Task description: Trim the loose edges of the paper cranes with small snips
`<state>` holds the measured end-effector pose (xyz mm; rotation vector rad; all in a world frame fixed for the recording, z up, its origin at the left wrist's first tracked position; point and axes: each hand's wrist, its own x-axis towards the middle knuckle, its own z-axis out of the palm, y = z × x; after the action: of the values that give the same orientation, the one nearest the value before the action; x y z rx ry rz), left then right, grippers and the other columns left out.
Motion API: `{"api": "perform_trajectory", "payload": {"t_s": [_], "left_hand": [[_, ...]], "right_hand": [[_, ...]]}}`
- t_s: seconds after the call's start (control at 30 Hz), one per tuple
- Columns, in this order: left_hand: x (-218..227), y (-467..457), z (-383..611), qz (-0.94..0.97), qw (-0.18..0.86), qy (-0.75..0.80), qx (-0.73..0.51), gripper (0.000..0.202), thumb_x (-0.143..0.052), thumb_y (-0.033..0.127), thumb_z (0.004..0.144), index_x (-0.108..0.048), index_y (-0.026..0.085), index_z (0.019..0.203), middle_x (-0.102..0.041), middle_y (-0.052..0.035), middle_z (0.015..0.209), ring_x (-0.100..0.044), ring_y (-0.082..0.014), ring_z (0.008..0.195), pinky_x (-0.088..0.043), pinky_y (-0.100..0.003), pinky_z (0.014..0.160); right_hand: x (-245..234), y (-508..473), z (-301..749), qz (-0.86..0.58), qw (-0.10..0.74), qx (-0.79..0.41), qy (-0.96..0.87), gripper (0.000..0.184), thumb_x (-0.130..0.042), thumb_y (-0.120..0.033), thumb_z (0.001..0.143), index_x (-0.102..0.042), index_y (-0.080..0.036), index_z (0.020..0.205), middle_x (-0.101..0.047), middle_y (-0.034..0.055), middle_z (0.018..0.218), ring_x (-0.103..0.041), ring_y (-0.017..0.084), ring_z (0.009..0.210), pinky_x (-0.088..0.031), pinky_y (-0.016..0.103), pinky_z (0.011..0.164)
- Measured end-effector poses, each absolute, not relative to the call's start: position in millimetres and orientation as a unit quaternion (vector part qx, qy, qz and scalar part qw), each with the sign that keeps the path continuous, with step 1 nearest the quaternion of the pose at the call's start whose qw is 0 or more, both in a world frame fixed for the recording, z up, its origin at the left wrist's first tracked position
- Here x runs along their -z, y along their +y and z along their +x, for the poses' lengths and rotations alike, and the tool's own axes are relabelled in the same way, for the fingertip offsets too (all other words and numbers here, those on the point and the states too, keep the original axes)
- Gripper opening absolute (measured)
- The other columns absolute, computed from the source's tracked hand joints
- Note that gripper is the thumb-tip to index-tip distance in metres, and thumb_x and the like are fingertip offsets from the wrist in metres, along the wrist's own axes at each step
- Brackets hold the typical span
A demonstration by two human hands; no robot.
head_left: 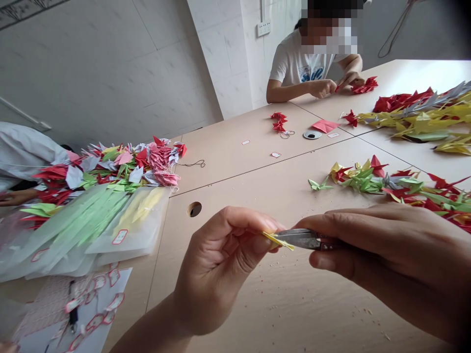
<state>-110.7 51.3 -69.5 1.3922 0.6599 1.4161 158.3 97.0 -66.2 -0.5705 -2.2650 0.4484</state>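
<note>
My left hand [228,264] pinches a small folded piece of yellow paper [274,239] between thumb and fingertips. From the right, my right hand [382,255] grips a small grey metal tool with pointed jaws [300,238], like pliers or snips; its handles are mostly hidden in the palm. The jaws meet the yellow paper right at my left fingertips. Whether they are closed on it I cannot make out. Past my right hand lies a string of folded paper cranes [368,179] in green, red and yellow.
Across the table [228,171], a person [305,63] handles red folded paper. At left, a heap of coloured cranes [121,162] lies by plastic bags of green and yellow paper [110,230]. A round hole [194,209] opens in the tabletop. More cranes [423,117] lie far right.
</note>
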Motion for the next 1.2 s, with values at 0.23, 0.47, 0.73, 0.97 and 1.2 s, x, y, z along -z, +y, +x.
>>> {"api": "perform_trajectory", "payload": {"t_s": [0.23,0.47,0.73,0.97,1.2], "left_hand": [[66.5,50.2,-109.2,0.577,0.468,0.308,-0.594,0.014,-0.097,0.015,0.117,-0.098,0.029,0.120,-0.099,-0.0038,0.109,-0.094,-0.0186,0.095,-0.079,-0.026,0.090],[67.8,49.4,-110.6,0.570,0.495,0.290,-0.588,0.025,-0.093,0.008,0.119,-0.101,0.032,0.125,-0.100,-0.0015,0.115,-0.093,-0.0140,0.100,-0.077,-0.020,0.096],[66.4,50.0,-112.3,0.574,0.510,0.287,-0.574,0.032,-0.090,0.006,0.120,-0.102,0.033,0.130,-0.100,-0.0010,0.119,-0.093,-0.0121,0.104,-0.076,-0.017,0.100],[63.8,51.1,-108.9,0.573,0.483,0.310,-0.585,0.022,-0.098,0.009,0.115,-0.102,0.030,0.121,-0.099,-0.0021,0.106,-0.093,-0.0156,0.094,-0.079,-0.022,0.091],[63.0,51.2,-109.2,0.567,0.501,0.296,-0.583,0.025,-0.095,0.008,0.117,-0.103,0.031,0.124,-0.099,-0.0009,0.107,-0.092,-0.0126,0.095,-0.078,-0.018,0.094]], "right_hand": [[65.2,99.6,156.2,-0.236,0.371,-0.175,-0.881,0.043,-0.050,-0.049,0.142,-0.066,-0.030,0.108,-0.075,-0.0043,0.083,-0.067,0.014,0.061,-0.044,0.030,0.058],[64.4,100.4,158.1,-0.235,0.361,-0.185,-0.883,0.035,-0.052,-0.049,0.142,-0.076,-0.033,0.121,-0.088,-0.0025,0.095,-0.077,0.017,0.069,-0.050,0.030,0.063],[67.5,101.2,160.3,-0.218,0.370,-0.148,-0.891,0.025,-0.056,-0.038,0.140,-0.076,-0.032,0.125,-0.094,0.0022,0.104,-0.085,0.022,0.077,-0.054,0.035,0.065],[62.0,98.5,158.4,-0.202,0.370,-0.138,-0.896,0.020,-0.054,-0.034,0.141,-0.072,-0.033,0.132,-0.088,-0.0017,0.095,-0.079,0.018,0.066,-0.054,0.033,0.061],[62.6,99.7,158.3,-0.223,0.381,-0.136,-0.887,0.027,-0.057,-0.038,0.140,-0.068,-0.032,0.116,-0.082,-0.0010,0.091,-0.071,0.019,0.064,-0.047,0.035,0.062]]}}
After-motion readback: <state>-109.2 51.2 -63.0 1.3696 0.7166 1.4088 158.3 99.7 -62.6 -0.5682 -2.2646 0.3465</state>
